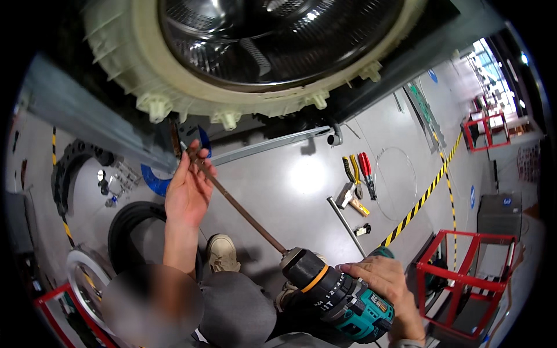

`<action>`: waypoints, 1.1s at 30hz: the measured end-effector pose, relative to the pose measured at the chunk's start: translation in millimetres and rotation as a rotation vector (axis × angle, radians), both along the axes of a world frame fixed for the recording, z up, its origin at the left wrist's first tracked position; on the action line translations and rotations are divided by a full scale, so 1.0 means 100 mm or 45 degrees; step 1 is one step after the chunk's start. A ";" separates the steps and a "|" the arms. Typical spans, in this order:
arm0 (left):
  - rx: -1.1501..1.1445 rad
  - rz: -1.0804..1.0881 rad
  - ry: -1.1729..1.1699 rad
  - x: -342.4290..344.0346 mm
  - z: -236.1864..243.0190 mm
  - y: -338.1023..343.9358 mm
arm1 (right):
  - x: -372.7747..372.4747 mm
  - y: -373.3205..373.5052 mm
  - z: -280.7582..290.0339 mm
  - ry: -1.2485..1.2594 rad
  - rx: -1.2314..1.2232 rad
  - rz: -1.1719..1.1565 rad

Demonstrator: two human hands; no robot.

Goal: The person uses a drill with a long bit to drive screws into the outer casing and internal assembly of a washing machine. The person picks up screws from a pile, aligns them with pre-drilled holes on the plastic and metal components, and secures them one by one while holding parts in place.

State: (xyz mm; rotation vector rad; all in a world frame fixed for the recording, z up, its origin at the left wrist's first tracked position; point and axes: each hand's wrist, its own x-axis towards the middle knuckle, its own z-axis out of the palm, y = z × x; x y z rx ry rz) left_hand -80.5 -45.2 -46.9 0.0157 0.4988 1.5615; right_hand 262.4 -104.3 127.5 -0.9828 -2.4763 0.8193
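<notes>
My left hand is raised below the open appliance, fingers curled around the upper end of a long rusty rod. The rod runs down to the chuck of a teal-and-black cordless drill, which my right hand grips at the lower right. Its upper tip is just below the appliance's cream plastic tub rim, which surrounds a steel drum. A grey metal frame flanks the tub on the left, and a blue curved part lies behind my left hand.
Pliers, a hammer and a metal tube lie on the floor to the right, beside hazard tape. Red-framed stands stand farther right. Black rings and a silver door ring lie at left.
</notes>
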 end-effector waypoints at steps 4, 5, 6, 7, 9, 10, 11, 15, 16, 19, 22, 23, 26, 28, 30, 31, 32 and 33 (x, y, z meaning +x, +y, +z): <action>-0.088 -0.021 0.114 0.10 0.13 0.03 | 0.19 0.16 0.13 -0.033 0.011 0.042; -0.095 -0.036 0.150 0.12 0.13 0.03 | 0.23 0.18 0.13 0.000 -0.009 0.036; -0.077 -0.056 0.171 0.15 0.13 0.05 | 0.27 0.20 0.11 0.032 -0.029 0.035; -0.084 -0.042 0.180 0.16 0.12 0.05 | 0.31 0.20 0.05 0.098 -0.017 0.033; -0.087 -0.027 0.197 0.18 0.08 0.10 | 0.35 0.20 -0.10 0.187 -0.033 -0.003; -0.089 -0.019 0.215 0.19 0.07 0.11 | 0.38 0.20 -0.19 0.235 -0.048 -0.011; -0.084 -0.003 0.242 0.18 0.08 0.12 | 0.42 0.24 -0.20 0.237 -0.023 0.013; -0.166 0.030 0.277 0.08 0.06 0.09 | 0.47 0.32 -0.33 0.208 0.210 0.135; -0.190 0.026 0.284 0.05 0.08 0.03 | 0.45 0.36 -0.29 0.198 0.197 0.142; -0.202 0.127 0.302 -0.06 0.21 -0.11 | 0.53 0.43 -0.49 0.326 0.087 0.167; -0.241 0.225 0.364 -0.13 0.23 -0.28 | 0.50 0.68 -0.76 0.460 0.060 0.252; -0.246 0.248 0.390 -0.16 0.23 -0.34 | 0.50 0.72 -0.84 0.481 0.048 0.283; -0.252 0.297 0.362 -0.06 0.17 -0.32 | 0.59 0.86 -1.03 0.537 0.021 0.297; -0.317 0.343 0.356 -0.01 0.19 -0.31 | 0.60 0.94 -1.11 0.560 -0.023 0.297; -0.302 0.309 0.364 -0.09 0.16 -0.34 | 0.54 1.00 -1.08 0.598 -0.084 0.318; -0.338 0.315 0.409 -0.03 0.25 -0.33 | 0.52 1.01 -1.07 0.607 -0.091 0.314; -0.379 0.310 0.443 0.01 0.31 -0.27 | 0.50 1.01 -1.05 0.605 -0.101 0.303; -0.292 0.270 0.410 -0.08 0.34 -0.32 | 0.44 0.98 -1.00 0.606 -0.129 0.304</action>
